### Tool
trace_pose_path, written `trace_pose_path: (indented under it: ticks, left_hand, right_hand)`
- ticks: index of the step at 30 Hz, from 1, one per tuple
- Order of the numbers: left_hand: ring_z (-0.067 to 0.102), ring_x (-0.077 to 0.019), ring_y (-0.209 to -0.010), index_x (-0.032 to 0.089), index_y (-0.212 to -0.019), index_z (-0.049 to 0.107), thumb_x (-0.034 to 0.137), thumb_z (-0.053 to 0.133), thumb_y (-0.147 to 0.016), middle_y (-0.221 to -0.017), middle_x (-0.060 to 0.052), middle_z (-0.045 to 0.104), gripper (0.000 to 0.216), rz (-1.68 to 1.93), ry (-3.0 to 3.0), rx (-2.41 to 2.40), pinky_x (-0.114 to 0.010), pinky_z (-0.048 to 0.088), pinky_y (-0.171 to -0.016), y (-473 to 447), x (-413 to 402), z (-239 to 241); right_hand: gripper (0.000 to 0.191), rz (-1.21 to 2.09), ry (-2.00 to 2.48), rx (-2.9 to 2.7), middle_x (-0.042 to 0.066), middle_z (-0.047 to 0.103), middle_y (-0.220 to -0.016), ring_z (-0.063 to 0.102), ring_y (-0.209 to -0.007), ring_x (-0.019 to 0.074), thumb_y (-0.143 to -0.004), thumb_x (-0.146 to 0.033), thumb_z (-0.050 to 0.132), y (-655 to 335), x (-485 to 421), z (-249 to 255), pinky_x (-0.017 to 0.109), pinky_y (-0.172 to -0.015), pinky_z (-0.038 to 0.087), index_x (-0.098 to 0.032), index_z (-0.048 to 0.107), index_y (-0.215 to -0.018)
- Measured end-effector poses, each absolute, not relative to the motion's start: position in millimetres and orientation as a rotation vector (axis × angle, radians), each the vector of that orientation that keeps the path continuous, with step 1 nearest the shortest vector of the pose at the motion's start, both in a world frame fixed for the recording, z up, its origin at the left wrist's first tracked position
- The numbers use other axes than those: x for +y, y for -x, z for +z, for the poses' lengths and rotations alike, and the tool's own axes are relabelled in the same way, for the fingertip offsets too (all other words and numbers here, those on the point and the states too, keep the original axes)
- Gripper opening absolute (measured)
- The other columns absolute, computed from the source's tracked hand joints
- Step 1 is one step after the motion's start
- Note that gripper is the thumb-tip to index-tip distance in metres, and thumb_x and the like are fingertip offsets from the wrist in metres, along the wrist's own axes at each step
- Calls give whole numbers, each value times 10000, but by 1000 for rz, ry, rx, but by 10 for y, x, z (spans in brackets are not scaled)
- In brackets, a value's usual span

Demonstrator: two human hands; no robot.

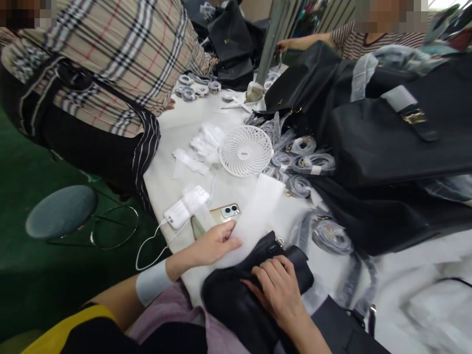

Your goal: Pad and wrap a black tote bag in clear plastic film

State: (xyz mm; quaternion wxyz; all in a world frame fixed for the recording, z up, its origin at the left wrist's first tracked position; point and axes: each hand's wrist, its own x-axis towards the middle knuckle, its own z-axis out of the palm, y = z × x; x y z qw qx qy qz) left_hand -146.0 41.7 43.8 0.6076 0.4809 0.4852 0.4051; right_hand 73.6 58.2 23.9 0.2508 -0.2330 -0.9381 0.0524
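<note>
Resting over the black bag at the bottom centre, your right hand has its fingers bent onto the upper side, seemingly to steady the limp body; whether they pinch it, you cannot tell from here. Your left hand, just left of it, has its thumb parted from the fingers, over the lower end of the white sheet and beside the phone. The power bank lies close to the fan, probably so its cable reaches; the fan faces you, likely for cool air. Coiled straps right of centre are wrapped in film, presumably against scratches. Beneath it all, the white table shows bare along its left edge, while larger bags crowd the right. Beyond, a green floor and a round stool fill the left side, a person in plaid stands upper left, and another in stripes reaches from the upper right toward a metal post.
</note>
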Motion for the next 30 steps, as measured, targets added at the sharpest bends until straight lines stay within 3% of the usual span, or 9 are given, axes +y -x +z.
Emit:
trace_pose_path:
  ticks: [5, 14, 18, 21, 25, 27, 30]
  left_hand:
    - [591, -188, -717, 194, -824, 508, 364, 499, -899, -717, 1, 571, 185, 460, -1652, 1500, -280, 390, -638, 1310, 359, 435]
    - [679, -265, -783, 176, -956, 569, 320, 366, -949, -840, -113, 691, 249, -18, -1978, 1428, -314, 477, -654, 1259, 261, 536]
    - [679, -302, -685, 171, -936, 615, 247, 456, -855, -791, -132, 698, 194, -222, -2130, 1350, -344, 497, -563, 1153, 320, 501]
    - [650, -281, -595, 173, -860, 650, 220, 518, -774, -736, -119, 689, 164, -246, -2160, 1282, -319, 458, -493, 1117, 421, 506]
    - [523, -177, -475, 186, -698, 631, 225, 495, -796, -600, -45, 613, 172, -110, -2067, 1097, -264, 347, -444, 1236, 585, 477]
    - [506, -153, -516, 190, -759, 635, 261, 485, -832, -633, -13, 599, 181, 50, -1943, 1039, -248, 354, -478, 1343, 603, 441]
    - [518, -143, -576, 200, -1051, 586, 366, 470, -891, -694, 24, 585, 258, 290, -1618, 1168, -230, 376, -510, 1480, 450, 416]
  right_hand:
    - [182, 142, 613, -2542, 2, 550, -669, 486, -676, 153, -944, -284, 530, -743, 548, 276, 344, -810, 366, -180, 572, -801]
    - [280, 151, 669, -2530, 3, 539, -663, 460, -663, 150, -973, -353, 468, -799, 467, 197, 339, -800, 342, -182, 575, -779]
    - [319, 144, 660, -2520, 23, 578, -702, 484, -688, 162, -972, -394, 456, -801, 476, 191, 341, -787, 346, -179, 588, -777]
    - [333, 136, 669, -2533, 48, 624, -767, 533, -738, 171, -966, -437, 448, -811, 513, 235, 341, -813, 365, -165, 632, -909]
    - [459, 77, 762, -2547, 125, 655, -1123, 557, -1062, 250, -899, -575, 488, -822, 635, 269, 418, -977, 316, -187, 626, -1101]
    - [467, 123, 793, -2590, 110, 653, -1151, 523, -1155, 276, -881, -599, 504, -824, 711, 252, 477, -1058, 231, -202, 625, -1095]
    - [440, 214, 805, -2674, 97, 664, -1108, 526, -1150, 271, -898, -567, 504, -819, 806, 226, 502, -1082, 192, -208, 613, -1128]
